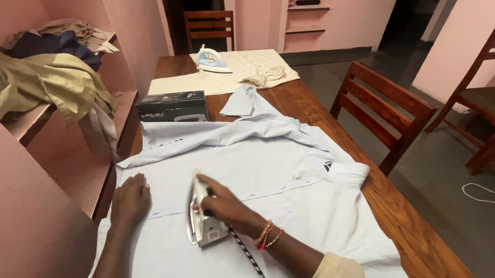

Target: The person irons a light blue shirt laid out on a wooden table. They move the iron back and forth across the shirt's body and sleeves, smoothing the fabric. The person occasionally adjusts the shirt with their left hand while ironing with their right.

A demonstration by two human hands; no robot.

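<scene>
Room: we look down at a long brown wooden table (pixel 411 243) in a pink-walled room, with dark wooden slatted chairs (pixel 385 115) along its right edge and at its far end.
Shirt: a pale blue button-up shirt (pixel 257 162) lies spread flat over the near half of the tabletop, collar toward the far end and one sleeve reaching the right edge, so the cloth gives a smooth face.
Left hand: our left hand (pixel 130 198) lies palm down on the shirt near the left edge, fingers together and flat, gripping nothing; we judge it pins the cloth taut.
Right hand: our right hand (pixel 221 202) is closed round the handle of a white and silver electric iron (pixel 202 221), fingers wrapped tight, the soleplate on the shirt just beside the left hand.
Cord: a black and white braided cord (pixel 250 260) trails from the iron toward the near edge, under our forearm.
Around: a black cardboard box (pixel 173 106) sits at the left edge beyond the shirt; a cream garment (pixel 234 76) with a second, white and blue iron (pixel 212 60) covers the far end.
In the way: heaped olive and navy clothes (pixel 48 72) on the pink shelf hang close to the left edge.
</scene>
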